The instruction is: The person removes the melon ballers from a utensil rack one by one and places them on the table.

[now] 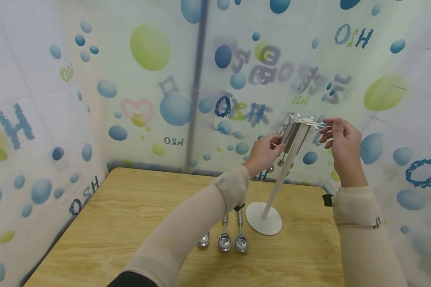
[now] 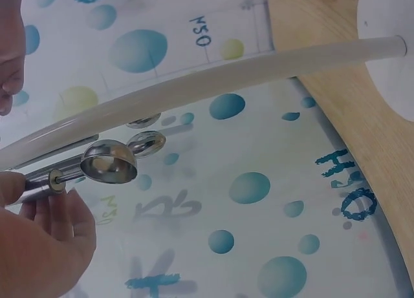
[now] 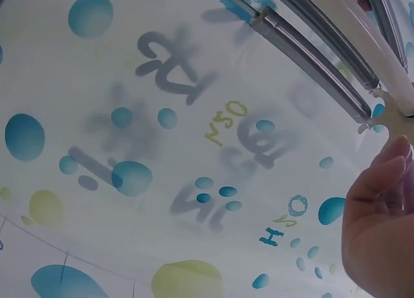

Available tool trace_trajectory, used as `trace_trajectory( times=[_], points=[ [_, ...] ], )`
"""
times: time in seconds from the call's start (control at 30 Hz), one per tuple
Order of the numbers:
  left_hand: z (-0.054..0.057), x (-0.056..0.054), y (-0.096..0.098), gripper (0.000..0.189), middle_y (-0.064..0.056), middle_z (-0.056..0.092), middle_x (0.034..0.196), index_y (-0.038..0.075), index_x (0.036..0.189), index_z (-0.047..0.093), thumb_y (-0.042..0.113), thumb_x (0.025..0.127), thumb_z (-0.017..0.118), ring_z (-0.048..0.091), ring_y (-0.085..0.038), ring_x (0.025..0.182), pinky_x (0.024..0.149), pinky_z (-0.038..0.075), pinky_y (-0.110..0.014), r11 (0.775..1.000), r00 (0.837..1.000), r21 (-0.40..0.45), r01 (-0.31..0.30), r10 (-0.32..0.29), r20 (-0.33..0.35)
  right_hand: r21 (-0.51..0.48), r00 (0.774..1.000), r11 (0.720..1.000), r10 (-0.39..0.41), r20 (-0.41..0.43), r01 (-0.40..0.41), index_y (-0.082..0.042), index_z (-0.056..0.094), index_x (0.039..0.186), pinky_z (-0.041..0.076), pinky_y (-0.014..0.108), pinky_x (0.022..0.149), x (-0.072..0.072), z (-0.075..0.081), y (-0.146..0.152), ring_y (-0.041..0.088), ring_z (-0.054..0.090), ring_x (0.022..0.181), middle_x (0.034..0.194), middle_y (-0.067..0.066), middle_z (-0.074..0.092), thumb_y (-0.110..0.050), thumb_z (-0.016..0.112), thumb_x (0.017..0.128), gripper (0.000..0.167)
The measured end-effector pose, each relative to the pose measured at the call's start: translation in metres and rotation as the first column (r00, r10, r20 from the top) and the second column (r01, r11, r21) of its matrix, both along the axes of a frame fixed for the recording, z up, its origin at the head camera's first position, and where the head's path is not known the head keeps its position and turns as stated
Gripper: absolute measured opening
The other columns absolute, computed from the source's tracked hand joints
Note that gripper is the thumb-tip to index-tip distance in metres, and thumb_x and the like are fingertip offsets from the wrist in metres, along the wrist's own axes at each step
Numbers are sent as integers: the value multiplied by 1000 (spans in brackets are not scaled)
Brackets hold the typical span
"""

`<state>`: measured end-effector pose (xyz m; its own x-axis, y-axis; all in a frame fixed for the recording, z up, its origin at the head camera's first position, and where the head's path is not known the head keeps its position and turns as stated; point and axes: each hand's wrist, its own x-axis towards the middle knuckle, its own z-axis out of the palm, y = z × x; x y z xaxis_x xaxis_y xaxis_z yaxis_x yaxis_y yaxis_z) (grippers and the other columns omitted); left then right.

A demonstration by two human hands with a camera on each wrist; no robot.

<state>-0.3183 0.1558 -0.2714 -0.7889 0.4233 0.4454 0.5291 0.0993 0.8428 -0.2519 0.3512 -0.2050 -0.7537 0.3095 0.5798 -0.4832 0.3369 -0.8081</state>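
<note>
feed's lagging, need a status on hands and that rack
Left hand grips a hanging scoop. Right hand pinches the white rack's top hooks. Three scoops lie on the table by the base, clear of both hands.

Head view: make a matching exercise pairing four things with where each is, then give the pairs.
Things:
1. left hand
2. right hand
3. three scoops
4. stand's round base

Places:
A. lying side by side on the wooden table
B. at the stand's top hooks
C. standing on the table, right of the scoops
D. gripping a hanging scoop's handle

Pairs: 1-D, 2-B, 3-A, 4-C
</note>
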Motion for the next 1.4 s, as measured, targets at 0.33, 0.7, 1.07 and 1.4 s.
trace_trajectory(
  times=[0.33,0.7,1.07,1.4],
  points=[
    [2,2,-3,31,6,67,107,12,133,62,23,105,59,61,-5,88,69,52,-23,1000,1000,-10,0,0,27,90,990,991,-111,83,104,-10,70,117,50,14,59,4,-4,-1,9,59,68,88,-4,64,-28,63,101,25],
    [3,6,-9,31,4,68,108,10,132,62,22,103,63,62,-5,89,73,53,-21,999,999,13,38,-38,5,70,988,996,-59,141,50,-9,66,120,51,15,61,0,3,1,7,60,70,90,-5,65,-29,59,103,28],
    [6,7,-15,30,4,67,104,11,130,63,20,101,66,62,-6,87,73,53,-21,998,998,15,64,-64,0,43,986,999,-10,167,3,0,61,127,52,16,62,-8,3,4,7,60,71,90,-5,65,-30,57,104,38],
    [8,8,-17,37,3,68,104,10,134,62,21,99,69,62,-5,90,76,53,-21,997,997,-3,73,-73,-18,-21,984,997,77,164,-74,-7,66,120,51,17,60,-15,3,7,8,61,70,88,-5,66,-32,59,101,32]
  ],
)
